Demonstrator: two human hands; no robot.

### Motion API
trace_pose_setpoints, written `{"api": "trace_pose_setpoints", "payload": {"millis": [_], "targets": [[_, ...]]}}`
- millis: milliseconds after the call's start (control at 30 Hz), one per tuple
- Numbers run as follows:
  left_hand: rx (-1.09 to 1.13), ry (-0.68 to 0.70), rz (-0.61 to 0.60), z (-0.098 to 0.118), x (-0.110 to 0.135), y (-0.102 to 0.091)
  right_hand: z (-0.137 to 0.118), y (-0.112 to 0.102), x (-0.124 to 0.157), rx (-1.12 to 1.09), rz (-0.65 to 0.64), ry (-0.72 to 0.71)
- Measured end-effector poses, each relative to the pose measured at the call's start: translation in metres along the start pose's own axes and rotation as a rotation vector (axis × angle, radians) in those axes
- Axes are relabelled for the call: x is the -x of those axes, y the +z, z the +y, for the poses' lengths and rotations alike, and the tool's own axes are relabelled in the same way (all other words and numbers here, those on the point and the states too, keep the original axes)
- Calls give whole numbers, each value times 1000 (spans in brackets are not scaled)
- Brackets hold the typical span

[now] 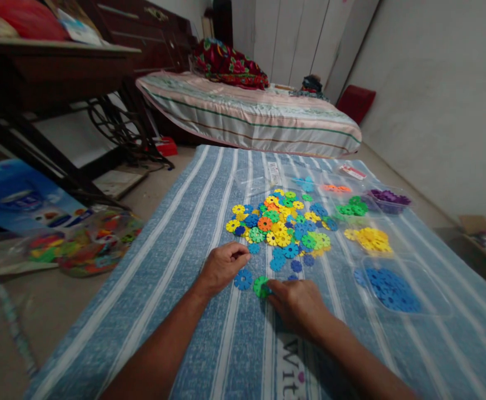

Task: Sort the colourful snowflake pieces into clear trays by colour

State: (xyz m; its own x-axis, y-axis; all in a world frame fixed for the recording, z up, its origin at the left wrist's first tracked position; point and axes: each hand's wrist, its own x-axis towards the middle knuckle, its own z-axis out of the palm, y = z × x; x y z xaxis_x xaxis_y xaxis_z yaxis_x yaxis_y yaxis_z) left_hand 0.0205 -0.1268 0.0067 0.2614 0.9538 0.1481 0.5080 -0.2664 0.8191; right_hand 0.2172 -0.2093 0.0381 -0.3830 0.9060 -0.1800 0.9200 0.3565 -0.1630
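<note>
Both hands rest on the blue striped mat [209, 222], short of its near edge and just below the pile of mixed discs [280, 225] at the mat's middle.

Right hand [296, 303]: fingertips drawn together on the rim of a green disc [261, 286], which lies flat on the mat just clear of the pile. From this angle it cannot be confirmed whether the disc has left the cloth.

Left hand [223, 265]: fingers curled in together, knuckles down. Whether anything is inside the curl cannot be told. A blue disc [243, 279] lies just beside it, touching the green one or nearly so.

Towards the right edge, clear trays hold discs of one colour each: blue discs [390, 289] nearest, then yellow discs [371, 239], green discs [353, 207] and purple discs [388, 197] near the far right corner.

Judgement: the step in hand is taking up a single green disc. Lifting it calls for a firm pinch across the rim and a straight rise, so the neighbouring blue disc is not dragged along.
</note>
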Motion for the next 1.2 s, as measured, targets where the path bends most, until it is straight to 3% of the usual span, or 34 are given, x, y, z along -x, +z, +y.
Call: {"api": "trace_pose_setpoints", "payload": {"millis": [233,367,533,967,1100,1200], "targets": [[6,-16,-8,2,0,-1,19,14,15,9,70,98],[-28,-19,3,2,-1,-1,6,4,6,-15,65,81],[-27,-34,-8,3,-2,-3,-18,-13,-15,0,-59,119],[-26,-30,-4,1,-6,-8,-11,-11,-9,-220,76,-2],[-19,-30,-13,3,-6,-9,10,-17,-3,-242,145,17],[-17,-33,-18,3,-6,-9,51,-34,-6,-153,295,133]]}}
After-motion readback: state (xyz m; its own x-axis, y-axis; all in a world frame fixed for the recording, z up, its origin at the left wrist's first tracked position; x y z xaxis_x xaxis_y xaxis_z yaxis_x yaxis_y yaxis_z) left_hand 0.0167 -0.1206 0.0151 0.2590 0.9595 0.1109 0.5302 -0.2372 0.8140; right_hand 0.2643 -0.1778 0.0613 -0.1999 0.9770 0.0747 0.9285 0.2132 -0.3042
